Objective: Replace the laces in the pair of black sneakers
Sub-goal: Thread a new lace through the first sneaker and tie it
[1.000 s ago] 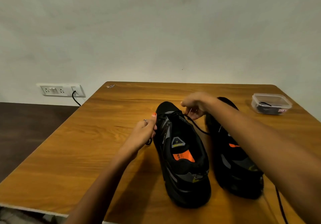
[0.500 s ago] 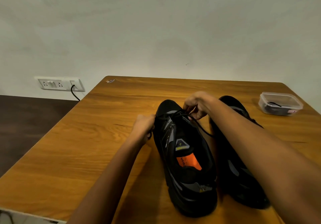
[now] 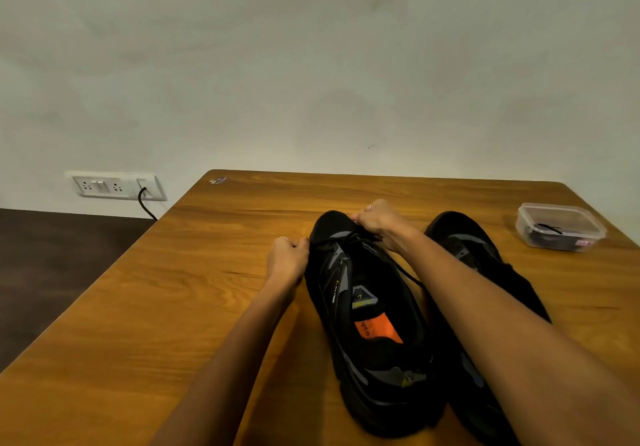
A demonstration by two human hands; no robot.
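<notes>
A plain pale wall backs a wooden table [image 3: 194, 293], on which two black sneakers stand side by side, toes away from the viewer. The left hand [image 3: 288, 258], fingers curled, rests against the outer side of the near sneaker [image 3: 367, 324] at the toe-end eyelets; whether it pinches a lace end cannot be told. The right hand [image 3: 379, 222] pinches the black lace [image 3: 408, 274] at the front eyelets, the free length trailing back under the forearm. The second sneaker [image 3: 467, 248] lies partly hidden behind the right arm. Probable faults: uneven pull could draw one lace end out of its eyelet, and the trailing length may snag on the forearm. A clear plastic container [image 3: 561, 226], holding something dark, sits near the table's right edge; open tabletop lies to the left.
</notes>
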